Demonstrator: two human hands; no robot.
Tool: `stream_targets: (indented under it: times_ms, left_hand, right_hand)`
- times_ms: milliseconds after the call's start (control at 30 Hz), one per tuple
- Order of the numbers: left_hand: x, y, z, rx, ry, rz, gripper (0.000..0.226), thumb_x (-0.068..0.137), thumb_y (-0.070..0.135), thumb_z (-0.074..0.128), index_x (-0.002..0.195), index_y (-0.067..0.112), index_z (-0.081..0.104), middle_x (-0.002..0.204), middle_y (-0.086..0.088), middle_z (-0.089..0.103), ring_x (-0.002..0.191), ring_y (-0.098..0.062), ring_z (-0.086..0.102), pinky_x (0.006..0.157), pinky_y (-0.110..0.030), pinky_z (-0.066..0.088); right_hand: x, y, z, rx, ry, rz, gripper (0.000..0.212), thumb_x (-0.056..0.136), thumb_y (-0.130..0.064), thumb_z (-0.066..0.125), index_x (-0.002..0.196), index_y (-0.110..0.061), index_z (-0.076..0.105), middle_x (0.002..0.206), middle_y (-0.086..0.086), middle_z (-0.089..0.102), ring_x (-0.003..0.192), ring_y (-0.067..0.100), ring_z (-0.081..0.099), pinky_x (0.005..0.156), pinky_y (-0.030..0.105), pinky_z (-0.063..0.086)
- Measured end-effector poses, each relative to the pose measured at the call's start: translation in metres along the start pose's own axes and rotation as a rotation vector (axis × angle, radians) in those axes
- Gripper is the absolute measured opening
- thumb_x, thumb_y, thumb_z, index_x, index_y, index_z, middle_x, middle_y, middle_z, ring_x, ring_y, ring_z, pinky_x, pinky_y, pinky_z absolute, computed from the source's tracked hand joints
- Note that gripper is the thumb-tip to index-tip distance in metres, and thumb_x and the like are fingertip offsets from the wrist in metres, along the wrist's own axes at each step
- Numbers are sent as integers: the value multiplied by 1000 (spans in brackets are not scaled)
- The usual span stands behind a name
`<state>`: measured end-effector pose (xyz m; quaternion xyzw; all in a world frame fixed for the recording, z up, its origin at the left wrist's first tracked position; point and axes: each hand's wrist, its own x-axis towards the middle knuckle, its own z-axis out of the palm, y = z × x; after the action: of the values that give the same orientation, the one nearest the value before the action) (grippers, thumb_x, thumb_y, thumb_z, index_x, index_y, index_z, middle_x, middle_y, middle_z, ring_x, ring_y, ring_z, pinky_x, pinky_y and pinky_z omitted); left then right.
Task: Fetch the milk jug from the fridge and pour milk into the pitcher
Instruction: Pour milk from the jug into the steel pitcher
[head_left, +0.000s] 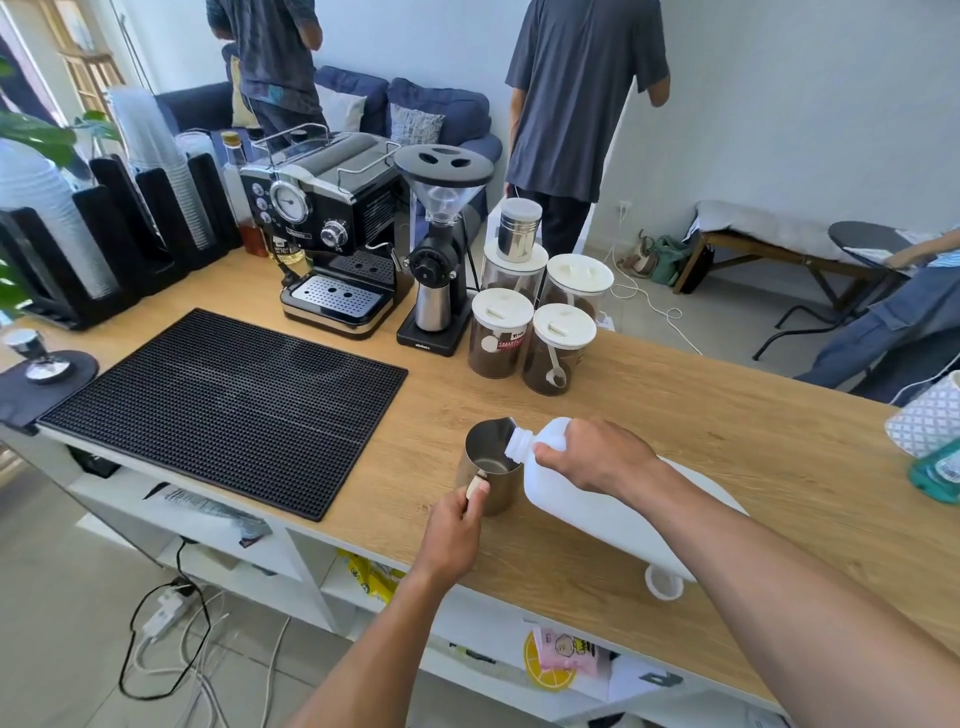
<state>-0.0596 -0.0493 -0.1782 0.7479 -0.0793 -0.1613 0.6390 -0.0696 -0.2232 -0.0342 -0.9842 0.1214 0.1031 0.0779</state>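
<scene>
Bare left hand (457, 525) pinches the handle of the small steel pitcher (488, 465) on the wooden counter (727, 415); right hand (592, 457) grasps the tilted white plastic milk jug (597, 499), spout over its rim. Flow possibly unseen; 1 white cap (664, 583) lies nearby.

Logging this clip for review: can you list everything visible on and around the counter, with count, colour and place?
milk jug: 1, white, tilted, mouth over pitcher
pitcher: 1, steel, counter front
jug cap: 1, white, counter near edge
bar mat: 1, black, counter left
espresso machine: 1, black and chrome, counter back
grinder: 1, black, right of machine
canisters: 4, clear, white lids, right of grinder
steel tin: 1, atop a canister
bystanders: 2, standing behind
left hand: on pitcher handle
right hand: gripping jug
</scene>
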Motion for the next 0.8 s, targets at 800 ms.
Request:
stream_targets:
  times_ms: [800]
  left_hand:
    - [1,-2,0,20,19,26,41,104,36,45,67,21,35,56,8,30,49,-7,24,48,-27,21]
  right_hand:
    - [9,-4,-6,-40,-55,6,48,88,-55,48,59,-17,38,63,-2,46,54,16,40,49,30,29]
